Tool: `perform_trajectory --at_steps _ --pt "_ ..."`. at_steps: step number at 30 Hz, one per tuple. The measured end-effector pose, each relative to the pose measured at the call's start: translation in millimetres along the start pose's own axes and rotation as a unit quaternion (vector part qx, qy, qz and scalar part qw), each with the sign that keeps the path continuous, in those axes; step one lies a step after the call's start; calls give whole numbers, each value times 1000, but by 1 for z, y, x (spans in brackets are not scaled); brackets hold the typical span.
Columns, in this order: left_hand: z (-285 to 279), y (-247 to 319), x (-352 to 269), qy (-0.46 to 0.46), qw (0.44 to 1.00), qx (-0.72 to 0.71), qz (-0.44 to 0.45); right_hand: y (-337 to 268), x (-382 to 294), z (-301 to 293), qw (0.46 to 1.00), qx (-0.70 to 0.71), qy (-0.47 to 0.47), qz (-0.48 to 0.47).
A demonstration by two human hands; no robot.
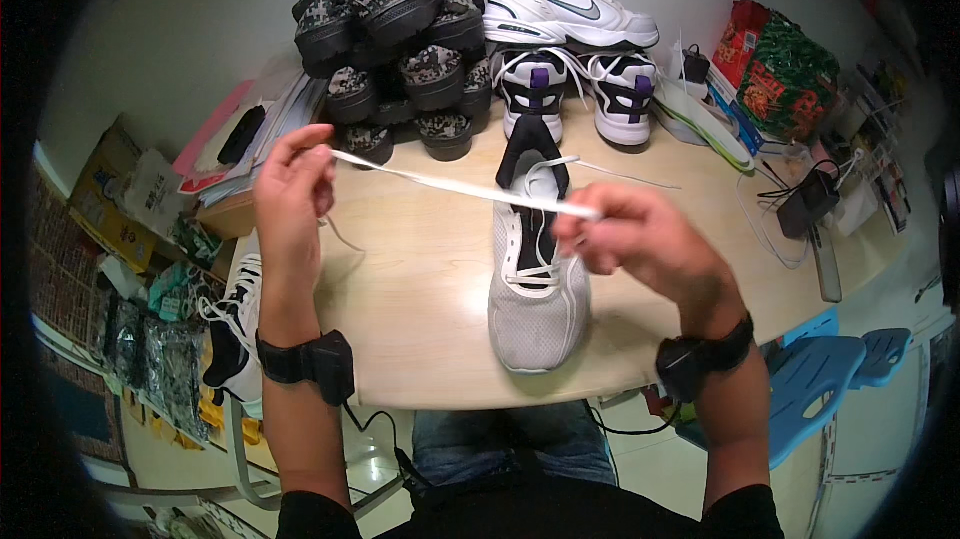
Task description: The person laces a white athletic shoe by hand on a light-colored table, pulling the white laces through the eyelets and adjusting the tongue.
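Observation:
A white shoelace (pixel 450 187) is stretched nearly straight between my two hands, above the table. My left hand (pixel 300 171) pinches it between thumb and fingers, and a loose tail dangles below. My right hand (pixel 611 228) grips the lace over the right side of a light grey mesh sneaker (pixel 536 321). The sneaker sits upright on the table, toe toward me. Its lace runs through the eyelets nearest the toe, and the upper left eyelets look bare. Another loose length lies across the sneaker's opening and out to the right.
Camouflage shoes (pixel 431 78) are piled at the back of the wooden table (pixel 405 329). White sneakers (pixel 570 10) are stacked beside them. Papers (pixel 277 123) lie at left; a black power adapter (pixel 808 201) and snack bags (pixel 787 74) at right. Another sneaker (pixel 236 336) stands off the left edge.

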State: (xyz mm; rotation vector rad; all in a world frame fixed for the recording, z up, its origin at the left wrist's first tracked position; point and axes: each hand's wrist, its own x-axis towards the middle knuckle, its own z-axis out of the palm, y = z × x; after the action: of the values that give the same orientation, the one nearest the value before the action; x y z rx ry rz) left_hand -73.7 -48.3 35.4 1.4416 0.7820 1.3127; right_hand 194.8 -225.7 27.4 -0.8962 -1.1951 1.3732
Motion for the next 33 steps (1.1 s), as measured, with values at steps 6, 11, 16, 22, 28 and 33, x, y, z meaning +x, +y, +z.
perform_trajectory --at_steps 6,11,16,22,28,33 --pt "39 12 -1 -213 972 95 12 -39 -14 -57 915 332 37 -226" --pt "69 1 23 -244 965 92 30 -35 -43 -122 847 349 271 -296" --pt "111 -15 12 -381 842 324 203 2 -59 -135 854 28 520 -2" --pt "146 -38 -11 -305 661 607 320 10 -49 -95 703 -557 433 93" --pt "159 -47 7 -192 684 625 323 -6 2 -12 875 -454 154 -60" --pt "160 -46 16 -273 743 552 263 8 19 -8 861 -482 142 -72"
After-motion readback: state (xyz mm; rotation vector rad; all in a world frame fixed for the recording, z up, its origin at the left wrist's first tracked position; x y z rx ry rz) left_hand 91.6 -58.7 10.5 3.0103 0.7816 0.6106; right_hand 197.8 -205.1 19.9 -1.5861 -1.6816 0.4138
